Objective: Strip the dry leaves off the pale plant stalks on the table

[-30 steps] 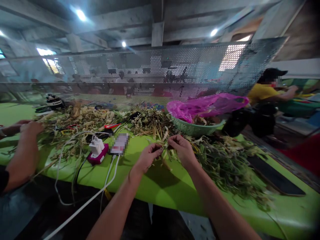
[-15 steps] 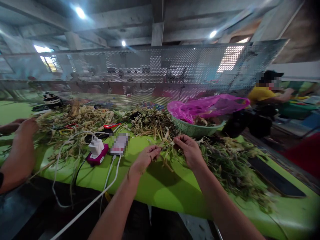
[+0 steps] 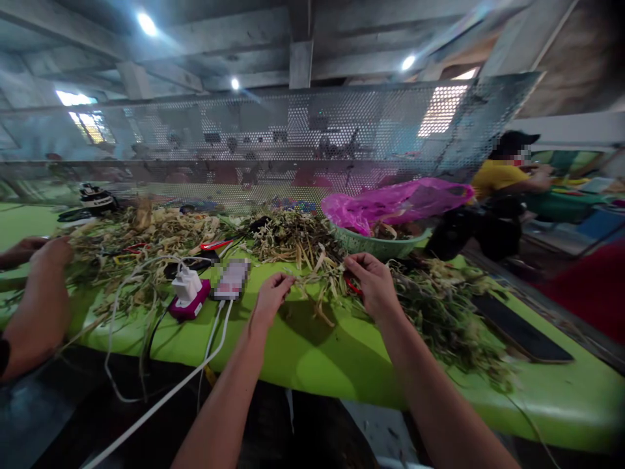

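Note:
My left hand (image 3: pixel 271 298) is closed in a pinch at the left end of a dried, leafy plant stalk (image 3: pixel 319 281). At the stalk's other end, the thumb and fingers of my right hand (image 3: pixel 372 283) are pressed together on it. A small red handle-like piece (image 3: pixel 352 285) shows beside my right palm; its full shape is hidden. Right of my right hand lies a pile of greener plants (image 3: pixel 439 312). Behind both hands is a heap of drier stalks (image 3: pixel 297 238).
A green basket (image 3: pixel 378 245) with a pink plastic bag (image 3: pixel 400 202) stands behind. Left are a phone (image 3: pixel 231 279), a white plug (image 3: pixel 187 286) and cables. Another person's arm (image 3: pixel 41 299) reaches in. A dark board (image 3: pixel 522 329) lies right. Perforated metal panels (image 3: pixel 273 124) rise behind.
My left hand has moved left, away from my right hand, widening the gap along the stalk. The red piece now shows by my right palm. The whole view has shifted slightly.

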